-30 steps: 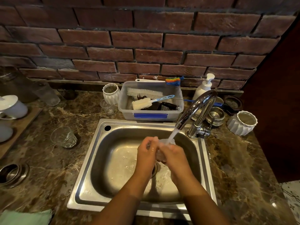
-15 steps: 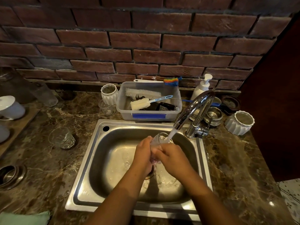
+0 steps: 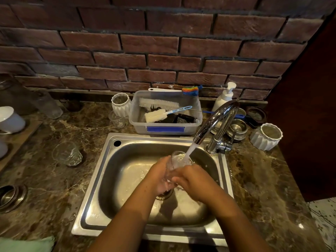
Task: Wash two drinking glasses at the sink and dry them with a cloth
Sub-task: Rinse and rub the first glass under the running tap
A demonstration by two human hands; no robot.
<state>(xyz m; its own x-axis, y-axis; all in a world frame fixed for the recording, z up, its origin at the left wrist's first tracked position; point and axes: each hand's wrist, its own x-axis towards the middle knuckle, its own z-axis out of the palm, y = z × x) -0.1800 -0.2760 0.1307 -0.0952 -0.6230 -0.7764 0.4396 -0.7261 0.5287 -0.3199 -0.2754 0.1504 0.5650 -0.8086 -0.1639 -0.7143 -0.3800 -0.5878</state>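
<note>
sink (image 3: 93,188): steel basin sunk into the brown marble counter (image 3: 45,188); i place everything else from it.
glass in hand (image 3: 179,160): over the middle of the sink, mouth tipped up toward the spout, rim showing above the hands.
left hand (image 3: 160,176): over the sink, fingers curled round the glass's left side, gripping it.
right hand (image 3: 192,180): over the sink, fingers wrapped round the lower part of the glass, clamped on it.
tap (image 3: 216,119): at the sink's back right corner, chrome spout arching over the basin.
water (image 3: 190,149): running from the spout straight into the glass's mouth.
in the way: the two hands hide the glass's base and part of the drain (image 3: 164,194); the spout crosses in front of the steel cups (image 3: 238,127) behind the sink's right corner.
second glass (image 3: 66,153): on the counter left of the sink, well apart from the hands.
cloth (image 3: 27,244): pale green, at the near left of the sink, cut off by the picture's edge.
plastic tub (image 3: 138,124): just behind the sink, holding a bristle brush (image 3: 160,104) and a sponge brush (image 3: 156,115).
soap pump (image 3: 224,96): behind the sink's right corner, by the brick wall (image 3: 145,60).
white ribbed pots: one right of the sink (image 3: 266,136), one behind it beside the tub (image 3: 121,104).
</note>
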